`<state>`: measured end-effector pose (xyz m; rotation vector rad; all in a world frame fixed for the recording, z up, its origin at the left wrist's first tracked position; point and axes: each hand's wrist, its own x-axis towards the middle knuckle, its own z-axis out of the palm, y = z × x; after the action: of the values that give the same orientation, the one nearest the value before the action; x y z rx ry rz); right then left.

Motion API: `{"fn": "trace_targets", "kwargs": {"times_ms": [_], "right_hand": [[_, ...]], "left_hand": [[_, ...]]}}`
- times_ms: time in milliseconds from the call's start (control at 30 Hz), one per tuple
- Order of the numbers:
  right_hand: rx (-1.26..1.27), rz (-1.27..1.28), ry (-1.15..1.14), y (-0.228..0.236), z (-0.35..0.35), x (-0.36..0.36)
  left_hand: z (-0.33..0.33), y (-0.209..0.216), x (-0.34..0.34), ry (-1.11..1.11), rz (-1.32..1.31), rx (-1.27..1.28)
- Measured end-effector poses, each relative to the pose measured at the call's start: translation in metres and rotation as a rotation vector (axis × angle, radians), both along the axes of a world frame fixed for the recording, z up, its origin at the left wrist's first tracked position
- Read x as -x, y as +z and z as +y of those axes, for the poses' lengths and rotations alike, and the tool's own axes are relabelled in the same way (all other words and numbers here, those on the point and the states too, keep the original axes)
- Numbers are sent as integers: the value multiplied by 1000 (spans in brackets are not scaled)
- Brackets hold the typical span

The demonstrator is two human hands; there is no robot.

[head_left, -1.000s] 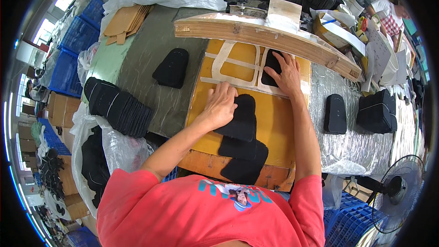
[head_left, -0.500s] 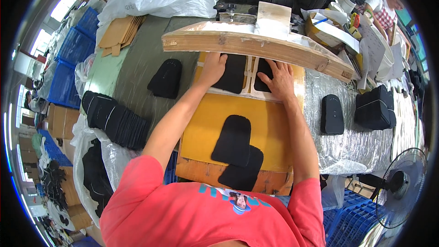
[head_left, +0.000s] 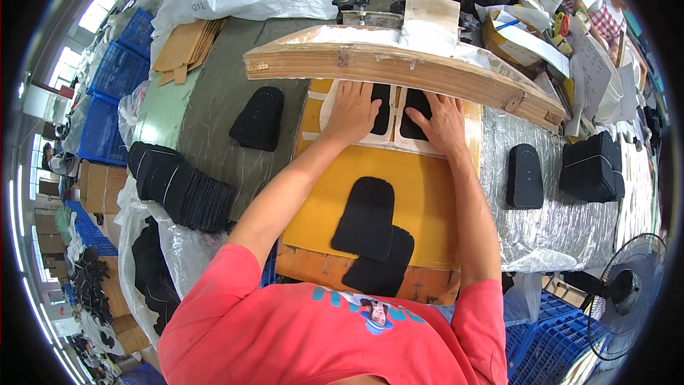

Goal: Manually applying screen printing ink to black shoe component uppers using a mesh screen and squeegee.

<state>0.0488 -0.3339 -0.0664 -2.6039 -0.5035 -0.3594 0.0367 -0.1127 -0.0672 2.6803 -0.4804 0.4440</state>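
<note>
My left hand (head_left: 352,114) lies over a black insole-shaped fabric piece (head_left: 382,108), its fingers stretched forward under the wooden frame and thumb out to the side. Fingers spread, my right hand (head_left: 444,124) rests on a second black piece (head_left: 413,117). Both pieces sit in the openings of a white template (head_left: 393,142), which lies on a yellow board (head_left: 313,192). Part of each piece is hidden by my hands and the frame. Closer to me, a black piece (head_left: 365,214) overlaps another black piece (head_left: 385,264) at the board's front edge.
A curved wooden frame (head_left: 399,64) spans just beyond my hands. Black stacks flank the board: a small stack (head_left: 258,120) and a long stack (head_left: 182,185) at left, a small stack (head_left: 525,177) and a tied bundle (head_left: 591,167) at right. A fan (head_left: 627,292) stands lower right.
My left hand has shifted right and flattened over the left piece, which it earlier held at its side with bent fingers. My right hand stays on its piece. The view has shifted slightly.
</note>
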Motion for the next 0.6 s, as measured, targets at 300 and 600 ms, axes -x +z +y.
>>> {"fn": "trace_targets", "kwargs": {"times_ms": [300, 600], "right_hand": [[59, -26, 0, -4, -1, -1], [36, -47, 22, -1, 1, 2]], "left_hand": [[0, -2, -2, -74, -45, -9], [-6, -7, 5, -132, -30, -130]]}}
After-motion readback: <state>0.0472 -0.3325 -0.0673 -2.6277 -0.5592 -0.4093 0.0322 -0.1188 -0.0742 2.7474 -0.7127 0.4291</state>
